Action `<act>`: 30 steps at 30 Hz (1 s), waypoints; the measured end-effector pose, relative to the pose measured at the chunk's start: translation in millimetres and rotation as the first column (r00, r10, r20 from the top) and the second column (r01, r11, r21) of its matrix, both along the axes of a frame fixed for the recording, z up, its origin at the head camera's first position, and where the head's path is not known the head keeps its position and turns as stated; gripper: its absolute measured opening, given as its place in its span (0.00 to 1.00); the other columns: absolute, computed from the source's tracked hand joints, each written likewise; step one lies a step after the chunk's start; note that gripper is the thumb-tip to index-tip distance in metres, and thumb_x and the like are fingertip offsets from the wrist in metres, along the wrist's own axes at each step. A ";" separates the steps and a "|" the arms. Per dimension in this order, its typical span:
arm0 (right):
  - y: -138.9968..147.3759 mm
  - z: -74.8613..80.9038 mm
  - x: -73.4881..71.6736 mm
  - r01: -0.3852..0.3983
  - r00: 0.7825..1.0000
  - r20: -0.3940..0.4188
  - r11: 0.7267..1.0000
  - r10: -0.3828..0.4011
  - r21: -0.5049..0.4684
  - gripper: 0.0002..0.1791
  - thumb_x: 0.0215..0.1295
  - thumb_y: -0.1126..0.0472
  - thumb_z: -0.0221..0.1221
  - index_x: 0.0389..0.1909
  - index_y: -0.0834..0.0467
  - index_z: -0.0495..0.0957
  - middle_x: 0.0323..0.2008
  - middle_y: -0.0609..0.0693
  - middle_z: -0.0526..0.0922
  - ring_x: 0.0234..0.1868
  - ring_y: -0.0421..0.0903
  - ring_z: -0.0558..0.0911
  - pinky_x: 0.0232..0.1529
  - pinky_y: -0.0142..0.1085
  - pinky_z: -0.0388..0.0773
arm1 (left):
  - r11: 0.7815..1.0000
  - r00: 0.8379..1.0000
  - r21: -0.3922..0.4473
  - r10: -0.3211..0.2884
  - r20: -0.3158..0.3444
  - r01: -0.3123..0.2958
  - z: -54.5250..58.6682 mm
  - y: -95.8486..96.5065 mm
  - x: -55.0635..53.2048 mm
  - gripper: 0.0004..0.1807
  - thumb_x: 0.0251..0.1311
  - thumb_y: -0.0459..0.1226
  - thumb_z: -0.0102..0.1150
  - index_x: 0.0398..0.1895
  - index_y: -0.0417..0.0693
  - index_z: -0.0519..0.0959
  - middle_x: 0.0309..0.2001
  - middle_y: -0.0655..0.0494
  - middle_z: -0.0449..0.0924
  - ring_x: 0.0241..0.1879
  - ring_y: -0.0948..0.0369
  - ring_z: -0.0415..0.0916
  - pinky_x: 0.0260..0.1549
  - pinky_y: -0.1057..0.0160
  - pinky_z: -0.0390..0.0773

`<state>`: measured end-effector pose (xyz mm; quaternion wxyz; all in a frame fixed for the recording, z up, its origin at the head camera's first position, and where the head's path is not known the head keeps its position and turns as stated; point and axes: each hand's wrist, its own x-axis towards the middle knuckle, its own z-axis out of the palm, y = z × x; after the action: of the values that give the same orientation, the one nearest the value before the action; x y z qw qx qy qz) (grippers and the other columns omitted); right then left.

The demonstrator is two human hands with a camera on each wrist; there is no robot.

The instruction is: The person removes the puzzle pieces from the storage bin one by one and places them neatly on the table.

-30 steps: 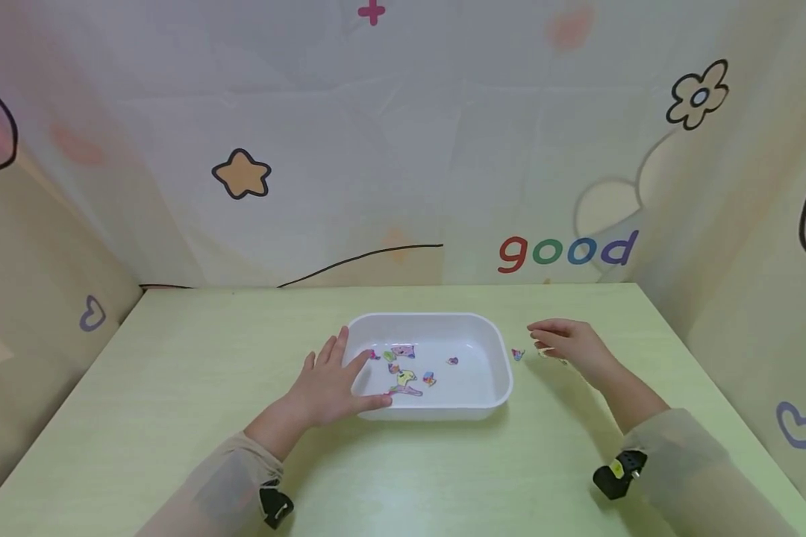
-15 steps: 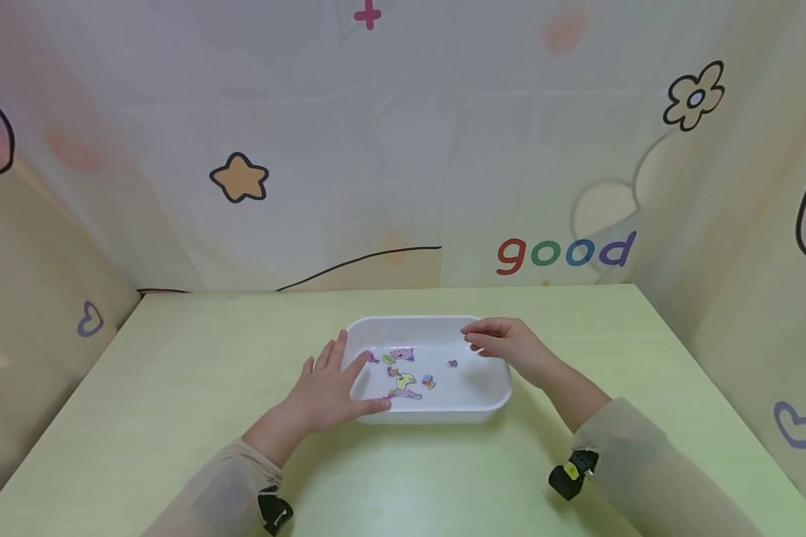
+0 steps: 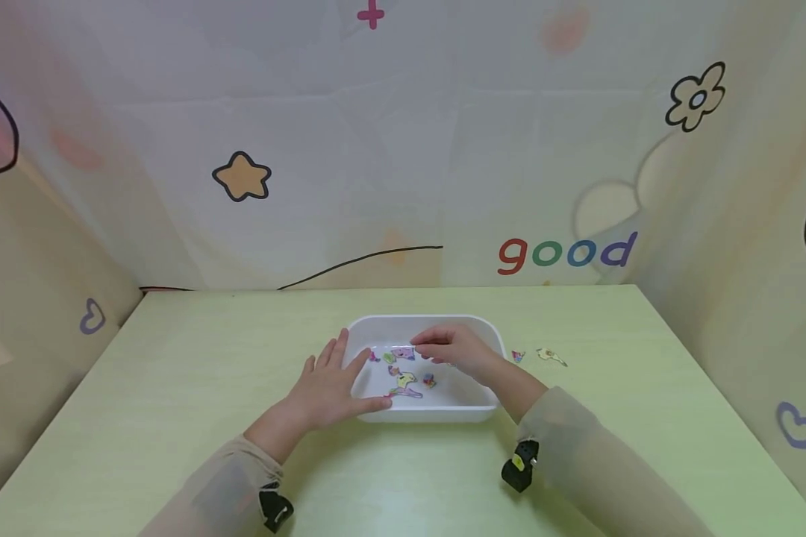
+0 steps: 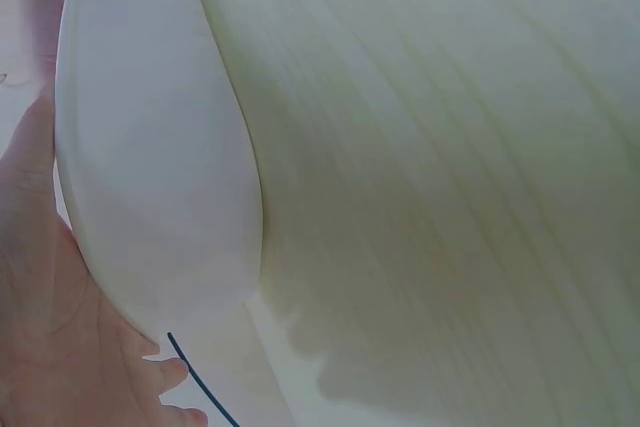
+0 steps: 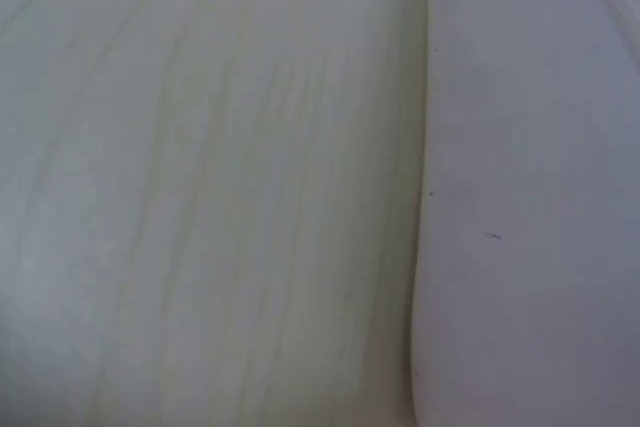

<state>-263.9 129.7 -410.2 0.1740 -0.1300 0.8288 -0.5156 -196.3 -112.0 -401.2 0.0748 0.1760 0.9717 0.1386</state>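
A white rectangular tray (image 3: 430,415) stands on the table, with several small, flat, colourful cut-outs lying inside, among them a pink one (image 3: 403,353) and a yellow one (image 3: 406,380). Spread fingers of my left hand (image 3: 325,388) rest at the tray's left end, the thumb over the near rim. In the left wrist view, this hand (image 4: 60,337) lies against the white wall. My right hand (image 3: 460,350) is over the tray's right half, its fingertips near the pink cut-out. Whether anything is between those fingertips is too small to tell. The right wrist view shows no fingers.
Right of the tray, a small pink-purple cut-out (image 3: 518,356) and a longer pale-yellow one (image 3: 551,356) lie on the light wooden table (image 3: 208,373). A printed cloth (image 3: 349,171) hangs behind and along both sides.
My right hand has moved left, from above the cut-outs beside the tray to inside the tray. The two cut-outs on the table are uncovered. My left hand has stayed put.
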 end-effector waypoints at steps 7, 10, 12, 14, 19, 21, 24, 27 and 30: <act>-5.3 -15.1 -4.1 -0.105 0.992 -0.051 0.983 0.114 0.152 0.11 0.61 0.61 0.62 0.43 0.57 0.83 0.39 0.46 0.83 0.38 0.42 0.77 0.44 0.34 0.74 | 1.000 1.000 -0.005 -0.007 -0.015 0.007 -8.1 0.0 -4.3 0.53 0.48 0.74 0.43 0.72 0.53 0.55 0.73 0.40 0.31 0.70 0.42 0.37 0.61 0.36 0.45; -6.6 -20.6 -5.8 -0.153 0.983 -0.066 0.966 0.170 0.208 0.11 0.59 0.63 0.62 0.44 0.59 0.83 0.35 0.46 0.83 0.34 0.41 0.75 0.39 0.32 0.73 | 1.000 1.000 -0.001 -0.013 -0.018 0.013 -7.8 -0.2 -4.2 0.53 0.48 0.74 0.43 0.72 0.52 0.56 0.73 0.39 0.31 0.70 0.41 0.37 0.60 0.36 0.46; -7.3 -23.6 -5.8 -0.173 0.977 -0.077 0.955 0.197 0.242 0.13 0.58 0.65 0.63 0.45 0.59 0.83 0.34 0.46 0.81 0.33 0.41 0.74 0.38 0.32 0.73 | 1.000 1.000 -0.001 -0.013 -0.015 0.013 -7.3 -0.2 -4.3 0.52 0.48 0.73 0.43 0.72 0.52 0.56 0.73 0.39 0.31 0.70 0.41 0.37 0.60 0.35 0.46; -8.4 -25.7 -4.7 -0.187 0.970 -0.097 0.937 0.224 0.296 0.15 0.58 0.65 0.63 0.47 0.57 0.82 0.33 0.45 0.79 0.33 0.41 0.73 0.38 0.32 0.72 | 1.000 1.000 -0.001 -0.015 -0.019 0.015 -6.9 -0.5 -4.2 0.52 0.49 0.73 0.44 0.71 0.51 0.56 0.73 0.39 0.31 0.70 0.41 0.38 0.60 0.35 0.47; -14.2 -24.8 1.8 -0.212 0.928 -0.186 0.869 0.322 0.447 0.18 0.58 0.63 0.63 0.51 0.54 0.80 0.32 0.44 0.74 0.34 0.41 0.71 0.38 0.32 0.70 | 1.000 0.999 0.002 -0.020 -0.026 0.020 -5.0 -1.7 -3.4 0.52 0.49 0.72 0.45 0.71 0.50 0.57 0.72 0.38 0.32 0.69 0.41 0.39 0.59 0.35 0.48; -16.5 -23.1 4.7 -0.215 0.909 -0.219 0.849 0.355 0.483 0.18 0.59 0.63 0.63 0.51 0.54 0.81 0.31 0.44 0.73 0.32 0.41 0.70 0.36 0.32 0.69 | 1.000 0.999 0.009 -0.023 -0.030 0.024 -4.7 -1.8 -2.9 0.51 0.49 0.72 0.46 0.71 0.50 0.58 0.72 0.37 0.33 0.69 0.41 0.40 0.59 0.34 0.49; -19.3 -20.0 7.9 -0.215 0.885 -0.257 0.830 0.389 0.515 0.15 0.59 0.63 0.63 0.48 0.55 0.82 0.30 0.44 0.72 0.31 0.40 0.70 0.35 0.32 0.69 | 1.000 0.999 0.014 -0.023 -0.029 0.023 -5.3 -1.7 -2.8 0.51 0.49 0.72 0.46 0.70 0.49 0.58 0.72 0.37 0.33 0.69 0.41 0.41 0.58 0.34 0.50; -21.2 -18.0 8.8 -0.209 0.867 -0.287 0.821 0.407 0.531 0.11 0.58 0.63 0.63 0.43 0.55 0.84 0.30 0.44 0.73 0.31 0.40 0.70 0.35 0.32 0.69 | 1.000 1.000 0.017 -0.022 -0.020 0.022 -5.8 -1.6 -2.9 0.51 0.49 0.72 0.46 0.71 0.50 0.58 0.72 0.37 0.32 0.69 0.41 0.41 0.58 0.34 0.50; -22.0 -18.3 8.1 -0.198 0.863 -0.298 0.817 0.407 0.541 0.08 0.58 0.63 0.64 0.39 0.56 0.83 0.30 0.44 0.73 0.31 0.40 0.71 0.36 0.33 0.70 | 1.000 1.000 0.016 -0.020 -0.014 0.020 -6.5 -1.3 -3.6 0.52 0.49 0.72 0.45 0.71 0.51 0.57 0.73 0.38 0.31 0.70 0.42 0.40 0.59 0.35 0.50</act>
<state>-255.8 107.7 -428.5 0.1092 -0.3169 0.9176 -0.2138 -199.9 -113.4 -407.8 0.0682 0.1872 0.9692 0.1445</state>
